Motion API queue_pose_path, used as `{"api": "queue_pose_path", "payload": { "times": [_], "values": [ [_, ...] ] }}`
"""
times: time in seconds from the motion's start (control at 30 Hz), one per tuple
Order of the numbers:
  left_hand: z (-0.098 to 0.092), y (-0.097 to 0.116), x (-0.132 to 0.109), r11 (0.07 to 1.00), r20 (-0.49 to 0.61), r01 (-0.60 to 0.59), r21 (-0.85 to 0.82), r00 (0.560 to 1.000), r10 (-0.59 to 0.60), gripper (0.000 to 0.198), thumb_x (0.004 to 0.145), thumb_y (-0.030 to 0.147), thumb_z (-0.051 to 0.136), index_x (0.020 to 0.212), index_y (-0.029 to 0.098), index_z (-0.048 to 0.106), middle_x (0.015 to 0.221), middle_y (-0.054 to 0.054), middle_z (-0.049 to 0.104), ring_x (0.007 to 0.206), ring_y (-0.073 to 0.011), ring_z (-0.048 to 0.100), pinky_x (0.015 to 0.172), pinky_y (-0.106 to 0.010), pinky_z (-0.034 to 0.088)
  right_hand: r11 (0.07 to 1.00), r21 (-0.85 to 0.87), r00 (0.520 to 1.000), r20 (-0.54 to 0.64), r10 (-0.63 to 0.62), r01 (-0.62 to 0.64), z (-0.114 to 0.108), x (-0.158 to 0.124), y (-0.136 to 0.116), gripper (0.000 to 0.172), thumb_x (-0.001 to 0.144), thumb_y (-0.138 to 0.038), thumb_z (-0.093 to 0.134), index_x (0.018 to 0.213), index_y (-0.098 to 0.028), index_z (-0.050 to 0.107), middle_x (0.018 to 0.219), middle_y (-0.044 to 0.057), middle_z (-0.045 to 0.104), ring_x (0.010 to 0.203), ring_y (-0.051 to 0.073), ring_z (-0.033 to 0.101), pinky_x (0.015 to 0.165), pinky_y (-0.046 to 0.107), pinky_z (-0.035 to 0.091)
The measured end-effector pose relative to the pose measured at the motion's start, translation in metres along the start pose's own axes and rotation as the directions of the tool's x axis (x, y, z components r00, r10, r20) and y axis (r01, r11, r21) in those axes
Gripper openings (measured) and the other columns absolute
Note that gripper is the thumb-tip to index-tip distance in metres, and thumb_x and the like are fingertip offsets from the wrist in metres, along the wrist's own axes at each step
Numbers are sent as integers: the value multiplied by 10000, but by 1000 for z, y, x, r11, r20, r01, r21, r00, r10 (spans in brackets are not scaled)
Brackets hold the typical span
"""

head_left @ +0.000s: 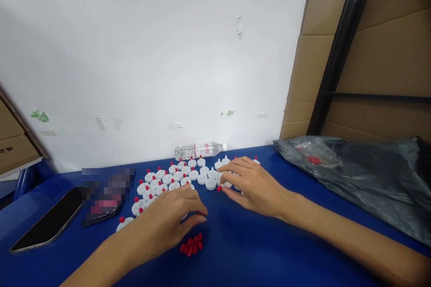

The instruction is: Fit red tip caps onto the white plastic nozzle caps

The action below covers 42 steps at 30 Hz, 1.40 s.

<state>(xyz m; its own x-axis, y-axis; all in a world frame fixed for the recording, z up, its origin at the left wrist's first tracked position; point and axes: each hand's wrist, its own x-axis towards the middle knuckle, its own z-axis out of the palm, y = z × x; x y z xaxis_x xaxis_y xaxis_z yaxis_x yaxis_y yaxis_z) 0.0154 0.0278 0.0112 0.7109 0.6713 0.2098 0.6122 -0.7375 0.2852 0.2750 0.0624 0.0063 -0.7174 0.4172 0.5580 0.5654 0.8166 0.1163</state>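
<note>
My left hand hovers over the front of a group of white round nozzle caps, fingers curled, with a narrow gap between thumb and forefinger and nothing visible in it. Just below it lies a small pile of red tip caps. My right hand is over the right part of the group, a single red tip cap at its thumb and fingertips. Beside those fingers stand several white nozzle caps with bare spouts. Farther left, many white nozzle caps wear red tips. My right hand hides some caps.
A clear water bottle lies against the white wall. At left are a black phone and a dark, partly blurred packet. A grey plastic bag covers the right side of the blue table. Cardboard leans behind.
</note>
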Motion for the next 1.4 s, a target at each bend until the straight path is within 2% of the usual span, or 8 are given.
{"api": "queue_pose_path", "payload": {
  "times": [0.1, 0.27, 0.43, 0.63, 0.8, 1.07, 1.3, 1.4],
  "values": [
    [-4, -3, 0, 999, 65, -28, -44, 997, 31, 147, 959, 166, 677, 973, 278, 771, 928, 10, 723, 897, -166, 647, 744, -263, 462, 997, -48, 996, 74, 58, -55, 1, 1, 0, 139, 1001, -282, 577, 987, -187, 676, 1052, 86, 668, 936, 230, 601, 815, 373, 424],
    [-1, -6, 0, 998, 123, -52, -23, 991, 55, 154, 958, 187, 686, 938, 294, 795, 877, 13, 729, 852, -166, 647, 689, -260, 444, 996, -57, 969, 238, 74, -62, 6, 2, 0, 200, 1013, -317, 552, 924, -189, 676, 899, 63, 660, 908, 236, 594, 930, 423, 386],
    [4, -9, -2, 998, 118, -40, -45, 992, 45, 136, 948, 200, 702, 906, 295, 791, 879, 24, 734, 864, -158, 654, 693, -250, 450, 989, -94, 968, 211, 135, -118, 1, 2, 6, 177, 1016, -305, 537, 1038, -191, 671, 952, 81, 680, 918, 252, 608, 895, 416, 375],
    [5, -9, 0, 1000, 134, -1, 26, 991, -2, 147, 944, 157, 688, 896, 261, 779, 871, 16, 730, 846, -163, 662, 706, -257, 463, 964, -163, 946, 212, 243, -211, 0, 2, 13, 273, 1069, -277, 432, 1012, -186, 682, 913, 86, 702, 903, 255, 631, 925, 432, 365],
    [-4, -9, 1, 999, 139, 31, -22, 990, -28, 113, 928, 185, 723, 919, 276, 789, 890, 25, 754, 854, -162, 679, 742, -257, 476, 965, -127, 939, 233, 252, -227, 7, -2, 14, 376, 1085, -388, 404, 1007, -192, 715, 906, 90, 729, 969, 273, 656, 973, 452, 366],
    [-7, -8, 1, 994, 200, 32, -102, 980, -12, 147, 898, 187, 758, 895, 323, 814, 864, 44, 764, 813, -148, 689, 696, -234, 475, 963, -62, 904, 335, 267, -261, 5, -2, 11, 436, 1103, -393, 354, 970, -196, 720, 927, 81, 744, 955, 255, 665, 1014, 462, 367],
    [-5, -1, 0, 989, 216, 146, -12, 966, -140, 97, 920, 210, 715, 919, 287, 775, 926, 29, 729, 868, -165, 663, 749, -257, 455, 971, -25, 945, 225, 235, -236, 5, 0, 12, 393, 1097, -381, 383, 981, -188, 704, 952, 62, 745, 950, 245, 675, 1033, 475, 344],
    [-4, 0, -2, 987, 211, 162, 9, 964, -160, 121, 930, 199, 679, 929, 293, 755, 942, 32, 712, 883, -171, 651, 757, -267, 449, 971, -7, 962, 138, 237, -238, 2, 1, 9, 287, 1059, -383, 494, 1023, -175, 688, 976, 54, 732, 916, 235, 673, 940, 411, 402]
  ]
}}
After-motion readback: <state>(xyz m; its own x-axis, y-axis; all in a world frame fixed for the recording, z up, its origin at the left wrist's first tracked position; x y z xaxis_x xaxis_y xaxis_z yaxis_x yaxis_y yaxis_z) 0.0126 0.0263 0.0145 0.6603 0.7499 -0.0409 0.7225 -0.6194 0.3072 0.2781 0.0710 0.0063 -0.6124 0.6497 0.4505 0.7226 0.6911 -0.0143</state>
